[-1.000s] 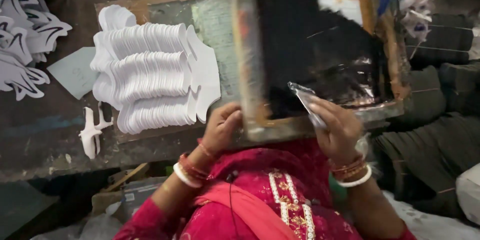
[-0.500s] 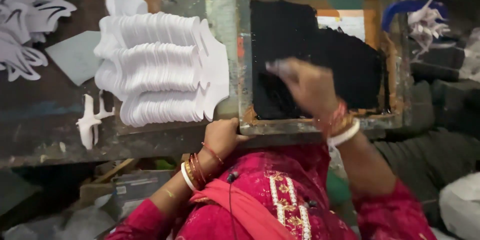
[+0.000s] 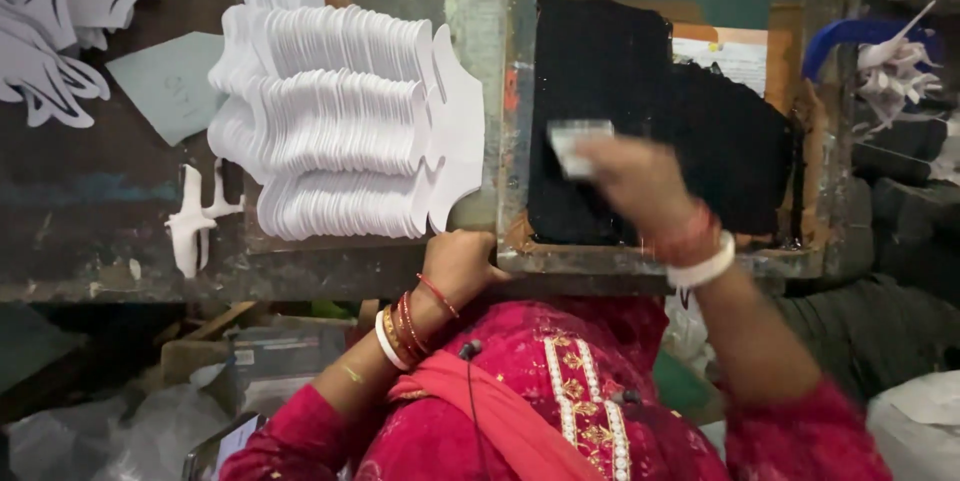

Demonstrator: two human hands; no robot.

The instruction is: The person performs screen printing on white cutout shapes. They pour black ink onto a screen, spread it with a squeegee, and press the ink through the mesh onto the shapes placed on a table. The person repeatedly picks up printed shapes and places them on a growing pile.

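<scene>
Small pale squeegee pad [image 3: 580, 145]: lies on the black inked mesh [image 3: 640, 131] of the printing screen, left of centre, about mid-height. It is pinched at its right edge by the fingers of the right hand [image 3: 640, 181]; the hand is motion-blurred, so the exact finger placement cannot be told. The pad projects to the left of the fingers, clear of the hand.

Wooden screen frame [image 3: 520, 121]: lies flat on the bench [image 3: 100, 231]. Its near rail runs just below the right wrist, which carries red and white bangles [image 3: 700, 251]. The left hand [image 3: 460, 266] grips the near left corner of the frame, fingers curled over the rail, thumb side touching the wood.

Room on the mesh: open black area above and to the right of the pad, up to an orange-edged paper patch [image 3: 735, 56] at the upper right. To the left, the pad is near the frame's left rail.

Beyond the frame, left: a fanned stack of white cut-out cards [image 3: 340, 131], its right edge just beside the left rail. Further left lie a pale sheet [image 3: 165, 81], loose white cut-outs [image 3: 60, 31] and a small white piece [image 3: 190, 226]. At far right, a blue-handled item [image 3: 850, 36] with white scraps.
</scene>
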